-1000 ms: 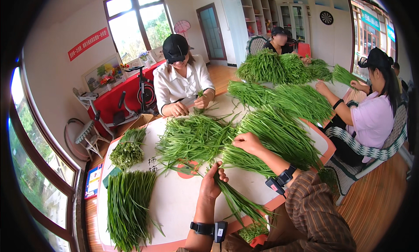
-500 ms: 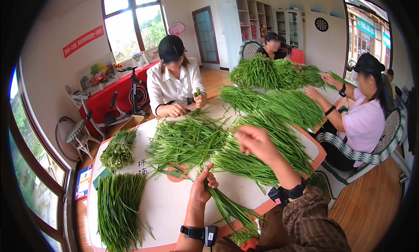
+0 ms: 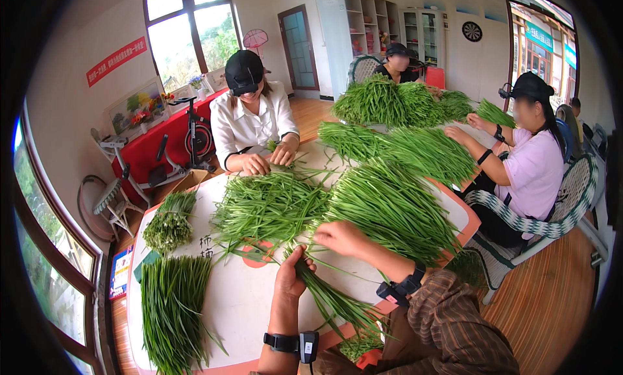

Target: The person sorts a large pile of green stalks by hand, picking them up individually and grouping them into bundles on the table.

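My left hand is closed round a bunch of long green chives, whose leaves trail down to the right over the table's near edge. Just above and to the right, my right hand has its fingers pinched together near the top of that bunch; whether a stalk is between them is hidden. Beyond it lies a big heap of chives with pale stems to the left. Another loose, tangled pile of chives lies ahead of my left hand.
On the white table at left lie a neat stack of chives and a bundle. A person in white sits opposite, one in pink at right, another in black behind more chives.
My right hand has moved left and down from above the big heap, closer to the bunch in my left hand. The opposite person's hands have lowered to the table.
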The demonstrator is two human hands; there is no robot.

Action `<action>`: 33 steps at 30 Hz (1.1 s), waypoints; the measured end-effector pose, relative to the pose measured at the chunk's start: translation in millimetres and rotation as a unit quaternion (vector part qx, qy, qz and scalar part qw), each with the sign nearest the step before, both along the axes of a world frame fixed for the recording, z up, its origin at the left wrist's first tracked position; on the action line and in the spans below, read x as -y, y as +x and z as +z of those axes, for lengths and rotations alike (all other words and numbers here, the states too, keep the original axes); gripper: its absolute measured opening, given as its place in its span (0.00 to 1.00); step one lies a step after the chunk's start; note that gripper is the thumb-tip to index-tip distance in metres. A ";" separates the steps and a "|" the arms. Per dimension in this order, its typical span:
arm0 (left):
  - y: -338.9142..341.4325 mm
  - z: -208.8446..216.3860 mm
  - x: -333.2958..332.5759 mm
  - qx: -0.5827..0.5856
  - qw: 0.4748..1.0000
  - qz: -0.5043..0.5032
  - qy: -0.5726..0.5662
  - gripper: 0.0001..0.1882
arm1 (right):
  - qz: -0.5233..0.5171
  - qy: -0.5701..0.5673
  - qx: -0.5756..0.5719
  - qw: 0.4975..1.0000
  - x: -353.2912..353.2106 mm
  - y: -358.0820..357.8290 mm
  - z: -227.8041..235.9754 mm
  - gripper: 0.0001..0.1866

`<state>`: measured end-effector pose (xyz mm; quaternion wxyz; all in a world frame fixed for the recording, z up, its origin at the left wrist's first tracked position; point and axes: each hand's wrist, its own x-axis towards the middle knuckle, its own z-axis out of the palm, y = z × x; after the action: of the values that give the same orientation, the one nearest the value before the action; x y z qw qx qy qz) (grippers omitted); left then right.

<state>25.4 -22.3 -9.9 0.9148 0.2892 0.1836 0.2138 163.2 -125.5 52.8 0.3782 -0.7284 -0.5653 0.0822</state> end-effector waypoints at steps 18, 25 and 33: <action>-2.3 3.6 3.4 0.032 0.999 -0.027 0.002 0.10 | -0.056 0.074 -0.072 0.993 -5.3 28.0 -24.7 0.10; 1.3 10.8 10.4 0.058 0.997 -0.035 0.032 0.14 | -0.017 0.100 0.001 0.995 0.1 -18.9 -25.8 0.09; -0.3 8.9 1.6 0.044 0.998 0.039 0.008 0.10 | 0.023 0.062 0.059 0.996 11.3 -12.8 -32.9 0.11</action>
<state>25.2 -23.9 -1.0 0.9105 0.2798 0.1529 0.2634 150.4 -136.9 19.9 0.3868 -0.6940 -0.6071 0.0130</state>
